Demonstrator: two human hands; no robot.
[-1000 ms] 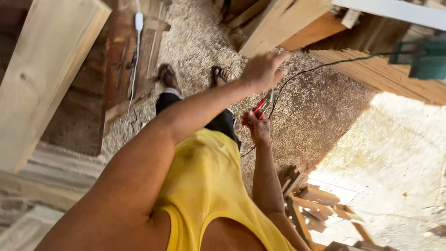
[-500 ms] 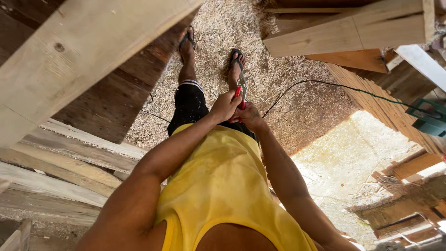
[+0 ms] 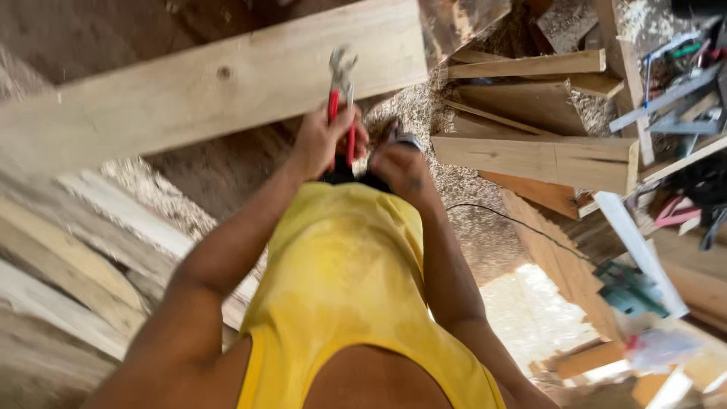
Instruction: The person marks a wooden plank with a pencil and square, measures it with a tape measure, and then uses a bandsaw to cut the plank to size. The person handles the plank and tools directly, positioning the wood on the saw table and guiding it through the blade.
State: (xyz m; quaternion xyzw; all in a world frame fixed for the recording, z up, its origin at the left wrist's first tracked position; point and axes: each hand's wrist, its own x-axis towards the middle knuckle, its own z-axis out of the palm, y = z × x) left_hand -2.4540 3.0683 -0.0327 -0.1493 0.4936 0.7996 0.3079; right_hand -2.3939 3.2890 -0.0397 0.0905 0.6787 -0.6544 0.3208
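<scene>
Floor: sawdust and shavings (image 3: pixel 409 113), upper centre.
Timber: a pale plank (image 3: pixel 212 87) slants across the upper left; weathered boards (image 3: pixel 83 257) at left; stacked offcuts (image 3: pixel 545 151) at upper right.
Right edge: a green power tool (image 3: pixel 632 288) with a black cable (image 3: pixel 522 223), blurred.
Hidden: feet and lower body behind the yellow shirt (image 3: pixel 341 280); clutter at far right hard to make out.
Pliers (image 3: pixel 341 98): red-handled, metal head up, upper centre.
Left hand (image 3: pixel 326 140): clamped on the pliers' handles, arm raised forward.
Right hand (image 3: pixel 405 170): just beside, fingers curled; what it grips cannot be told.
</scene>
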